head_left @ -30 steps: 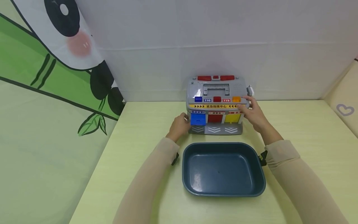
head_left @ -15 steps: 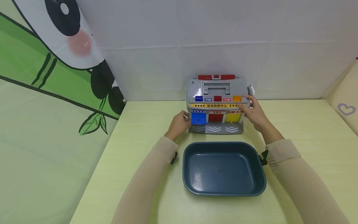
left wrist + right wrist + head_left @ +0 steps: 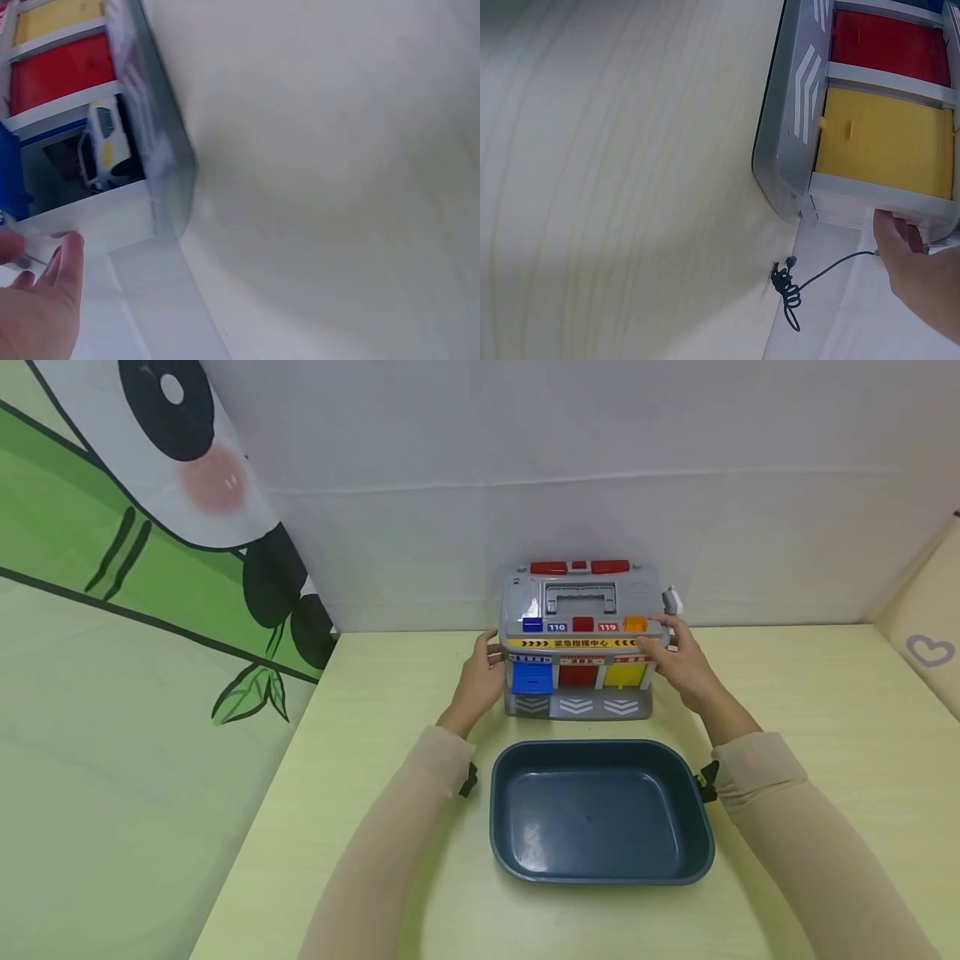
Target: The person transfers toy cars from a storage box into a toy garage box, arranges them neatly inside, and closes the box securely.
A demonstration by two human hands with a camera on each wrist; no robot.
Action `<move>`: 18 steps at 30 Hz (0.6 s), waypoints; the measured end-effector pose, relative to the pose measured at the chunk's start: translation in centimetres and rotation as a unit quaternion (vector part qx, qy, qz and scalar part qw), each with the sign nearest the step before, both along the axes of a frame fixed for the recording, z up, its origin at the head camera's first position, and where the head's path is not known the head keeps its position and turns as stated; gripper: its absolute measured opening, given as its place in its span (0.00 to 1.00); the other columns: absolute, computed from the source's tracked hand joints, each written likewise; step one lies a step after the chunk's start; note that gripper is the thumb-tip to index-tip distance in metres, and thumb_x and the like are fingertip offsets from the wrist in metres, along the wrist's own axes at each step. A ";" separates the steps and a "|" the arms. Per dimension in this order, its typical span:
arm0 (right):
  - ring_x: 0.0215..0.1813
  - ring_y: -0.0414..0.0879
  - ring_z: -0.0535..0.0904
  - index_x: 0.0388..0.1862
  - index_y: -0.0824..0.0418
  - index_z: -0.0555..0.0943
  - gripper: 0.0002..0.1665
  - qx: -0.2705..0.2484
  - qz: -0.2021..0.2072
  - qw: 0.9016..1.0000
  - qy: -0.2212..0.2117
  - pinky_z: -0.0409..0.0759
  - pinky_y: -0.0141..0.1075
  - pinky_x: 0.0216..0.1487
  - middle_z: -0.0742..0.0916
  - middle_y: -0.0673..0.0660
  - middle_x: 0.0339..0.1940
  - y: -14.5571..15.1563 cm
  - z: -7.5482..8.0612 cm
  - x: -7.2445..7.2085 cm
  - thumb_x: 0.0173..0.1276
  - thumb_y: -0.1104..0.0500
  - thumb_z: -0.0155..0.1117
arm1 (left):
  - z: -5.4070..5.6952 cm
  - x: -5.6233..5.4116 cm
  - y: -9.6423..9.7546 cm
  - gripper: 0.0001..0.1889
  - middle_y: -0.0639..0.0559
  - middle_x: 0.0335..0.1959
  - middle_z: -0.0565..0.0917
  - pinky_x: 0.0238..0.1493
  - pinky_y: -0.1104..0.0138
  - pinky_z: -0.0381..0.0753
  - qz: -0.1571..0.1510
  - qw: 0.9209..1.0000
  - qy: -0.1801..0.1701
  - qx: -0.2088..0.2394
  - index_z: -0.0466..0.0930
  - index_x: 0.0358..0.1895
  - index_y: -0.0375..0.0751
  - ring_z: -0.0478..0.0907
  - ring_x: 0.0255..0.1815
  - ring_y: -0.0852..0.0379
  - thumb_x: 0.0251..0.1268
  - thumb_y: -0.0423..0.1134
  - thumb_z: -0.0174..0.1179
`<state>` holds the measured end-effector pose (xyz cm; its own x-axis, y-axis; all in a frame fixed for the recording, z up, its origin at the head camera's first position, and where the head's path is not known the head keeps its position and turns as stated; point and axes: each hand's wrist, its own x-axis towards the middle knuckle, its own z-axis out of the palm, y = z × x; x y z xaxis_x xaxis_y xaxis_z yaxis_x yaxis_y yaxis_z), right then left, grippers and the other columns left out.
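A grey toy garage [image 3: 577,597] with blue, red and yellow doors stands at the back of the table. Its blue door [image 3: 10,172] is swung up, and a small white toy car [image 3: 109,142] sits inside that bay. The red door [image 3: 577,677] and yellow door [image 3: 624,675] are closed. My left hand [image 3: 477,683] is at the garage's left side, fingers mostly straight, with fingertips against or very near the side wall. My right hand [image 3: 684,670] grips the right edge, thumb on the front; its other fingers are partly hidden.
A dark blue tray [image 3: 600,872] lies in front of the garage, between the forearms. Behind the garage rises a white cloth wall [image 3: 405,552]. A coiled dark cord [image 3: 786,285] hangs near the garage's right side.
My left hand has moved up along the garage's left side, and its fingers have straightened upward. The right hand, garage and tray stay in place.
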<state>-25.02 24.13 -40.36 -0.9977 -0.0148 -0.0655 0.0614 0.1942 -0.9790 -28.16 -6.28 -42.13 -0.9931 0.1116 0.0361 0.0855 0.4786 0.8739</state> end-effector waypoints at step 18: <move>0.61 0.58 0.64 0.77 0.55 0.49 0.40 -0.004 -0.002 1.000 -0.009 0.59 0.55 0.70 0.61 0.68 0.68 0.0 0.0 -0.1 0.75 0.47 0.54 | 2.7 -0.3 0.4 0.47 0.42 0.76 0.53 0.68 0.50 0.63 -0.078 0.991 0.012 -0.109 0.48 0.78 0.52 0.58 0.72 0.43 0.60 0.38 0.68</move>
